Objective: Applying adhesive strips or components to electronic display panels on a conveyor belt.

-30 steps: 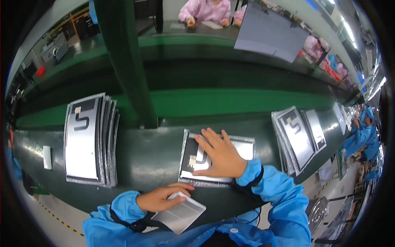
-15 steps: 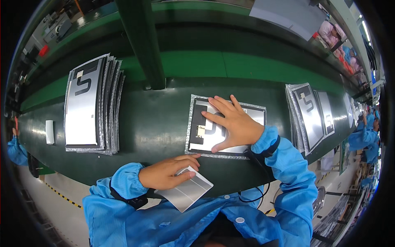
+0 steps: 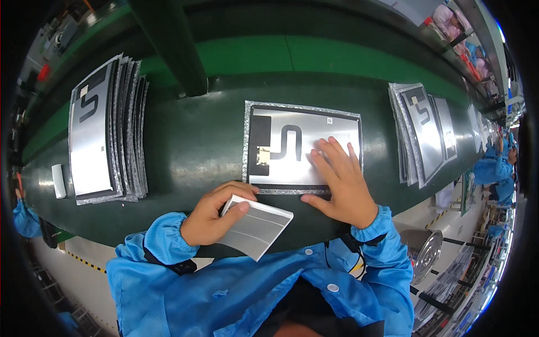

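Left hand (image 3: pixel 212 213), fingers clamped on a grey pad (image 3: pixel 258 226) by the green tabletop (image 3: pixel 193 143) near edge, right hand (image 3: pixel 349 194), fingers apart over central silver panel (image 3: pixel 304 146), wide gap leftward to stacked panels (image 3: pixel 92 137)

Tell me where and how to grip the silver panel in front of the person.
Probably by both short edges, coming from left and right: the silver panel lies flat, looks thin and wider than deep. Its left edge is free; the right hand covers its near right part.

Single head-worn fisheye, left of pair, looking down and slightly forward; hands (image 3: pixel 348 194) and tabletop (image 3: pixel 191 146) near, floor (image 3: pixel 92 295) farther, bending toward rim.
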